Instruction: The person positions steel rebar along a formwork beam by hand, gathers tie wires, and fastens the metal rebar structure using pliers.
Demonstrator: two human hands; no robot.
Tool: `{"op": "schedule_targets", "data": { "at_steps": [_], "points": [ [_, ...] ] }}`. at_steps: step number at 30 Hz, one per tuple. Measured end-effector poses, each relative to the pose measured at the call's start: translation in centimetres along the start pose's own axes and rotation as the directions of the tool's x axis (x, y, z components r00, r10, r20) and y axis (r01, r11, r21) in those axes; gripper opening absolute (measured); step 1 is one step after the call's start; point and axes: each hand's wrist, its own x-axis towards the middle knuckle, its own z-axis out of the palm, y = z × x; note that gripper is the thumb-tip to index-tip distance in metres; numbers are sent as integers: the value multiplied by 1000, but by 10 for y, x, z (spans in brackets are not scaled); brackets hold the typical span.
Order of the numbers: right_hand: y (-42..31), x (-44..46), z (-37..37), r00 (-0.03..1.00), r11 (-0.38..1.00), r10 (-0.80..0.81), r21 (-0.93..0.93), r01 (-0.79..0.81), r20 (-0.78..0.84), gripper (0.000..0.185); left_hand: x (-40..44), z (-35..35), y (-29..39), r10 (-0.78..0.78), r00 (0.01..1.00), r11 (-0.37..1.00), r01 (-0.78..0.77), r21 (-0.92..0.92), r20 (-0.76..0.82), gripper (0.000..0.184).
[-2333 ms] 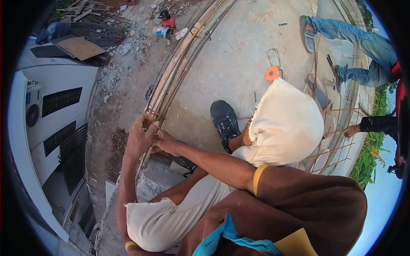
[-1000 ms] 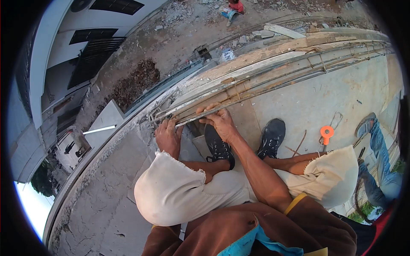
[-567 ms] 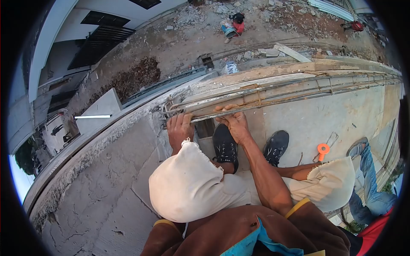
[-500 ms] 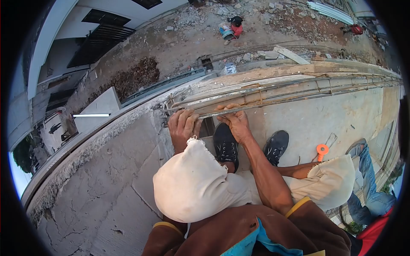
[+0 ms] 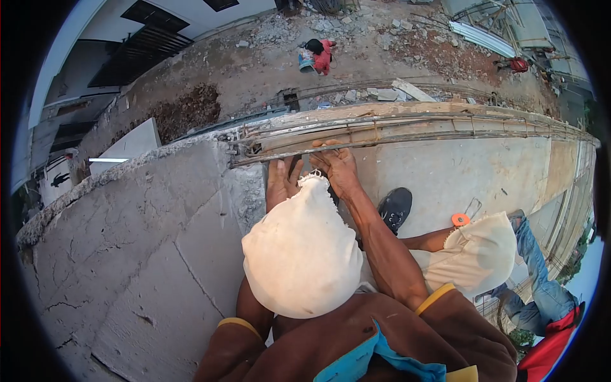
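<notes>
Gripping the lower bar of a rebar cage [image 5: 433, 135] with the right hand [image 5: 337, 169], beside the bent left knee.
The right fingers curl round the bar; the left hand [image 5: 280, 184] is just beside it, partly behind the trouser knee [image 5: 302, 248], so whether it grips I cannot tell. The cage runs away to the right of the grip, along a timber board [image 5: 407, 111]; rough concrete [image 5: 245, 191] lies to its left. The steel should feel stiff, rough and heavy, hardly fragile, best held on straight bar between ties, clear of the cut ends.
</notes>
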Motion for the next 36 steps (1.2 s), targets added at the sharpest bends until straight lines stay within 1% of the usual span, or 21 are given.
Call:
{"op": "schedule_targets", "data": {
  "at_steps": [1, 3, 4, 6, 7, 9, 11, 14, 16, 18, 20, 22, 23, 26, 28, 31, 34, 36],
  "points": [
    [-1, 0, 0, 1000, 1000, 6, -9, -6, 11, 15, 4, 1, -1, -3, 1000, 1000, 3, -3, 3, 47],
    [-5, 0, 3, 1000, 1000, 3, -17, -3, 27, 15, 14, 2, -3, 100, 995, 995, -100, 11, 15, 46],
    [-7, -1, 4, 999, 1000, 12, -19, -12, 32, 15, 16, -1, -5, 98, 995, 995, -98, 13, 22, 46],
    [-7, -3, 3, 1000, 1000, 12, -14, -12, 29, 15, 21, -6, -13, 174, 980, 982, -166, -87, 98, 45],
    [-6, -2, 2, 999, 1000, 11, -20, -10, 40, 15, 23, -8, -15, 172, 980, 983, -163, -87, 102, 45],
    [-5, -1, 1, 998, 1000, 10, -25, -8, 61, 16, 27, -12, -16, 157, 984, 985, -150, -80, 81, 44],
    [-5, -2, 0, 998, 997, 17, -71, -13, 60, 18, 30, -14, -17, 154, 987, 986, -150, -75, 52, 44],
    [-10, -5, 1, 995, 998, 44, -45, -40, 89, 19, 32, -16, -18, 173, 985, 981, -172, -84, 3, 43],
    [-8, -3, -1, 991, 996, 53, -72, -45, 120, 20, 33, -16, -18, 189, 982, 977, -191, -96, -28, 43],
    [-9, -4, -1, 993, 997, 71, -42, -67, 97, 22, 31, -13, -17, 197, 979, 973, -202, -109, -54, 43],
    [-11, -6, 0, 992, 996, 75, -56, -70, 97, 24, 25, -8, -15, 198, 979, 975, -202, -94, -50, 42],
    [-13, -7, -1, 992, 987, 113, -118, -107, 48, 25, 27, -14, -16, 217, 976, 976, -217, -17, -3, 42],
    [-14, -8, -1, 992, 987, 113, -121, -106, 53, 25, 33, -22, -18, 244, 968, 970, -243, -20, 57, 43],
    [-16, -8, -2, 991, 981, 129, -150, -123, 34, 25, 34, -23, -21, 282, 955, 959, -281, -19, 90, 44],
    [-16, -5, -5, 986, 968, 165, -190, -163, -4, 25, 33, -20, -23, 289, 955, 957, -285, -59, 69, 45],
    [-16, -3, -5, 986, 958, 164, -235, -163, -13, 24, 34, -23, -23, 298, 950, 952, -289, -102, 91, 44],
    [-22, -10, 2, 989, 954, 146, -263, -147, -24, 22, 36, -25, -25, 298, 948, 954, -291, -73, 115, 44],
    [-19, -9, 0, 992, 951, 125, -282, -129, -33, 23, 34, -22, -24, 304, 947, 952, -300, -57, 101, 43]
  ]
}}
